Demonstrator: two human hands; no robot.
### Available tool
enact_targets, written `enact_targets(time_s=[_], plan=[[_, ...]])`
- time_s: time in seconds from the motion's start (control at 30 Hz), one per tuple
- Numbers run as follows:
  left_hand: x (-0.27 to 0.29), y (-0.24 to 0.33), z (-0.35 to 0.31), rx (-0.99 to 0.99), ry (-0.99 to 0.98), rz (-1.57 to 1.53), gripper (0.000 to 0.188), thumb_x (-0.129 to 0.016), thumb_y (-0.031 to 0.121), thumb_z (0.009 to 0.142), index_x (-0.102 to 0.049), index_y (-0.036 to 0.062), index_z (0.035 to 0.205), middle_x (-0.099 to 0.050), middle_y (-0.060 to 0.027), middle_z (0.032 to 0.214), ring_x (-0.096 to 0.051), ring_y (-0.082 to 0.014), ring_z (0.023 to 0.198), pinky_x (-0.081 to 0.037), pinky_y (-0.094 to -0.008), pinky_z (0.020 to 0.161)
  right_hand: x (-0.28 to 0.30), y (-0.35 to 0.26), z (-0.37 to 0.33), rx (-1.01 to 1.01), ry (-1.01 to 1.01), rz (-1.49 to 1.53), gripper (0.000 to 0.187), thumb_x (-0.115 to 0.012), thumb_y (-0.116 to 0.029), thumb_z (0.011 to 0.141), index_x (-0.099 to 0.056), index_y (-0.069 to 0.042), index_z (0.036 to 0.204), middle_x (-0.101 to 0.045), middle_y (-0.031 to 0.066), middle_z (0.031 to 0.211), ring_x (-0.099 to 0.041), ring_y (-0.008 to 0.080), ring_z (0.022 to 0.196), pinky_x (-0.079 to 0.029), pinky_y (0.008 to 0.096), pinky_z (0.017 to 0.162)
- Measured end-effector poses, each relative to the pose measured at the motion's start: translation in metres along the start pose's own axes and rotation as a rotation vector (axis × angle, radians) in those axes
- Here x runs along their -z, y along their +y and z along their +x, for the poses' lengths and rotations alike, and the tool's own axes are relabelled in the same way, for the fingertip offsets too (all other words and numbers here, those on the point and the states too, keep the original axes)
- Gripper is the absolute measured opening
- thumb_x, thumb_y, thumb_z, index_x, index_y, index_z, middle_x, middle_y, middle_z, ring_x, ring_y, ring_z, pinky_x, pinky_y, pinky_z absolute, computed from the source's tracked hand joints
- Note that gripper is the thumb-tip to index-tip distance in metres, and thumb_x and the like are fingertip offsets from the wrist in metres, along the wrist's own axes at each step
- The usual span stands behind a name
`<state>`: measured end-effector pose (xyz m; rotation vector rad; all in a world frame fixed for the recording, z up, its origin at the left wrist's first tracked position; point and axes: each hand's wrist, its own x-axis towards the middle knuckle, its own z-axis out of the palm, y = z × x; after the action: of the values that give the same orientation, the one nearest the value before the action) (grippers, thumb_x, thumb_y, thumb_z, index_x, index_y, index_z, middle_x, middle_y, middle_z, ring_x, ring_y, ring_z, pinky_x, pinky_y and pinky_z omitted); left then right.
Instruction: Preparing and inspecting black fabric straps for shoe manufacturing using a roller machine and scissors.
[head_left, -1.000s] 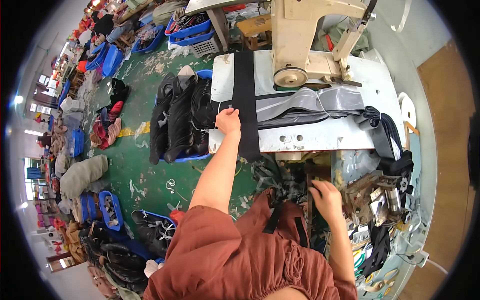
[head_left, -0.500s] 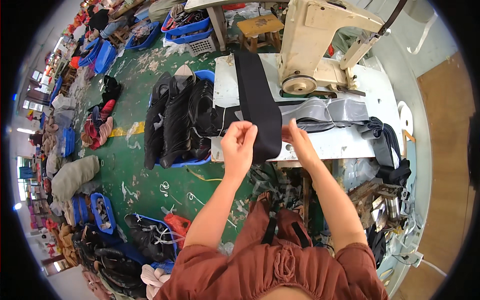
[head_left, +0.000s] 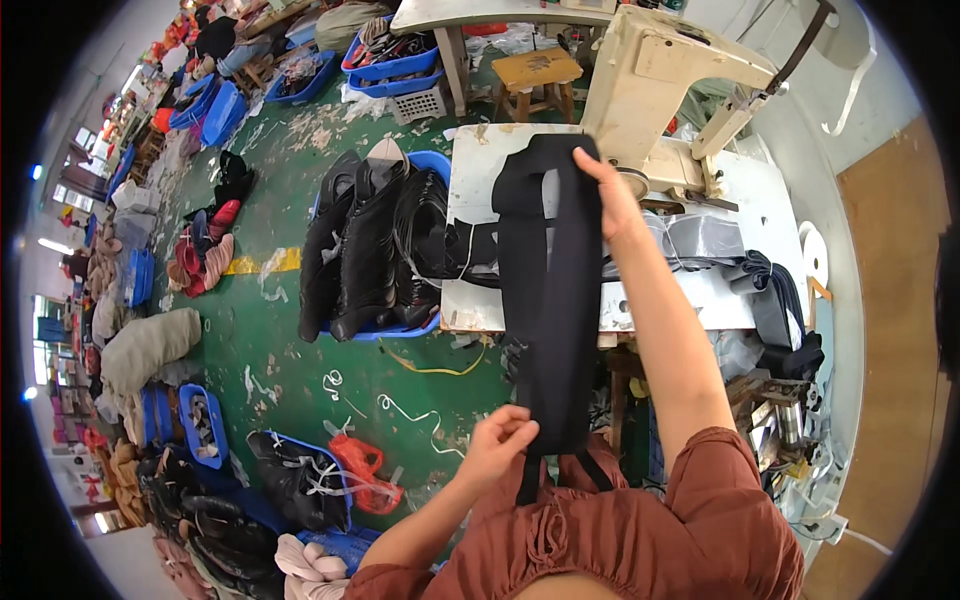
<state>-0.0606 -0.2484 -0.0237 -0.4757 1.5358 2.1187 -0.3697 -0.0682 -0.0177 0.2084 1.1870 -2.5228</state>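
A long piece of black fabric (head_left: 560, 330) stretches between my two hands, across the front edge of the white worktable (head_left: 475, 307) and down toward my lap. My left hand (head_left: 500, 442) is closed on the near end, at its left edge. At the far end, my right hand (head_left: 615, 200) grips the right edge with the thumb on top; most of its fingers are hidden. Part of the far end is folded over to the left. Tied black pieces (head_left: 470, 250) lie beneath the fabric, and a tied bundle of grey strips (head_left: 705, 240) lies to its right.
A cream sewing machine (head_left: 655, 75) stands at the table's back. Left of the table, a blue basket (head_left: 432, 160) holds stacked black pieces. A wooden stool (head_left: 537, 70) stands beyond. Scraps litter the green floor (head_left: 270, 345); a red plastic bag (head_left: 365, 470) lies there.
My left hand has come down toward my lap, while my right hand has moved away to the fabric's far end. The fabric now stretches lengthwise between them.
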Motion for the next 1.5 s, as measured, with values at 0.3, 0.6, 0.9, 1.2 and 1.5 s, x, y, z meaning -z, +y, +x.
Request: enact_targets(time_s=[0.3,0.6,0.9,1.2,1.5], plan=[[-0.039,0.079,0.092,-0.020,-0.770,-0.527,0.086,-0.028,0.069,0.085,-0.042,-0.0034,0.129,-0.047,-0.0139,0.131,-0.042,-0.0271,0.125,-0.033,-0.0436,0.103,-0.024,-0.029,-0.213,0.010,-0.253,-0.521,0.068,-0.071,-0.012,0.077,-0.036,0.001,0.135,-0.055,0.0044,0.115,-0.050,0.0113,0.105,-0.039,0.0279,0.094],[-0.206,0.062,0.054,-1.255,-0.118,0.475,0.020,-0.052,0.001,0.088,-0.057,-0.0064,0.106,-0.061,-0.0209,0.104,-0.060,-0.0342,0.095,-0.047,-0.0372,0.078,0.053,-0.028,-0.365,0.622,0.541,-1.303,0.091,-0.080,-0.039,0.066,-0.036,0.003,0.133,-0.047,0.0208,0.126,-0.047,0.0327,0.117,-0.038,0.0399,0.097],[-0.300,-0.027,0.000,-1.294,-0.801,0.942,0.077,-0.066,0.024,0.076,-0.028,0.0021,0.140,-0.017,-0.0286,0.146,-0.024,-0.0466,0.132,-0.024,-0.0585,0.102,0.082,-0.030,-0.448,0.987,1.307,-0.445,0.023,-0.052,-0.010,0.092,-0.057,0.004,0.110,-0.062,0.0079,0.105,-0.060,0.0141,0.088,-0.046,0.0283,0.079],[-0.322,-0.125,0.052,0.236,-0.813,0.463,0.063,-0.065,0.030,0.086,-0.035,-0.0003,0.133,-0.053,-0.0140,0.117,-0.058,-0.0188,0.100,-0.047,-0.0300,0.084,0.099,-0.026,-0.583,0.655,1.246,-0.566,0.026,-0.055,-0.014,0.091,-0.057,0.007,0.107,-0.063,0.0083,0.095,-0.058,0.0138,0.085,-0.046,0.0267,0.077],[-0.353,-0.189,0.089,0.457,-0.694,0.122,0.023,-0.059,0.011,0.089,-0.055,0.0011,0.109,-0.061,-0.0056,0.098,-0.061,-0.0136,0.086,-0.052,-0.0273,0.076,0.120,-0.015,-0.552,0.415,0.829,-0.493,0.018,-0.063,-0.011,0.085,-0.061,0.003,0.097,-0.059,0.0023,0.080,-0.052,0.0060,0.076,-0.045,0.0242,0.067]])
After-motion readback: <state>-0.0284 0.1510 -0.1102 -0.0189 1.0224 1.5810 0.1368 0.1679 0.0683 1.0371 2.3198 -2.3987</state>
